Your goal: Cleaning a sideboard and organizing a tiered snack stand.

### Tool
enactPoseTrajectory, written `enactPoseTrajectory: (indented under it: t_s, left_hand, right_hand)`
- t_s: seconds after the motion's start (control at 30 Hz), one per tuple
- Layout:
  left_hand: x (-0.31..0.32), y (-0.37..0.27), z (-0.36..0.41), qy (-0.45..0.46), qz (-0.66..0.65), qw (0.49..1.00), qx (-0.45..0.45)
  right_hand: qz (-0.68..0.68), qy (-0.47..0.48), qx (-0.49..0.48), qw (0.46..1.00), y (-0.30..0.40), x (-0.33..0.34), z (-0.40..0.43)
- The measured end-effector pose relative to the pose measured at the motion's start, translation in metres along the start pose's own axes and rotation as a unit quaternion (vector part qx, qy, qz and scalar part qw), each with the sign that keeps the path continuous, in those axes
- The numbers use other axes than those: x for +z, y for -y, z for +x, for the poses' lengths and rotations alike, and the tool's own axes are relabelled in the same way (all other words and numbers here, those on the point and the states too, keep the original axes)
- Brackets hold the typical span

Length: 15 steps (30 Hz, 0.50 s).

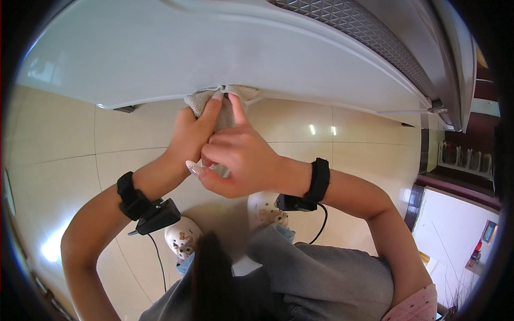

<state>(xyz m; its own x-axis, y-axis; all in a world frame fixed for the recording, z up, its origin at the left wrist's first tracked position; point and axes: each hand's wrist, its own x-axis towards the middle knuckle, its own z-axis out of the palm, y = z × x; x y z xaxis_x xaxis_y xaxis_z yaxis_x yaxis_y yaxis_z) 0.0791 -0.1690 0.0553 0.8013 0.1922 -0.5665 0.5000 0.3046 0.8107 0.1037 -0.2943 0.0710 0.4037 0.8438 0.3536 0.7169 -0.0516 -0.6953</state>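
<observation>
A grey-beige cloth point(198, 100) lies bunched against the lower edge of a glossy white panel point(160, 60), seemingly part of a large appliance or a piece of furniture. My left hand point(196, 124) grips the cloth, its thumb pressing near the panel's edge. Crossing over it from the right, my right hand point(243, 156) has its index finger stretched onto the cloth, with the other fingers curled and the thumb held out. Part of the cloth hangs below, mostly hidden behind the hands.
A textured grey strip point(361, 36) runs across the panel at upper right. Below are beige floor tiles point(132, 128) and white clogs point(182, 236) on my feet. Black wrist straps carry small devices with cables. Glasses point(466, 158) stand on a shelf at far right.
</observation>
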Motion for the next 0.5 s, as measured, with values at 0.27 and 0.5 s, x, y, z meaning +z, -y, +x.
enactPoseTrajectory:
  t_s: [0.27,0.5]
  left_hand:
    - [0.0002,-0.0033,-0.0027,-0.004,0.019,1.0,0.013]
    - [-0.0012,-0.0049,-0.001,-0.006,0.051,0.999,0.012]
  right_hand:
    - [0.009,-0.014,-0.005,1.0,-0.0016,0.0026,0.0017]
    - [-0.034,-0.049,0.006,0.998,0.0027,0.0019,-0.0016]
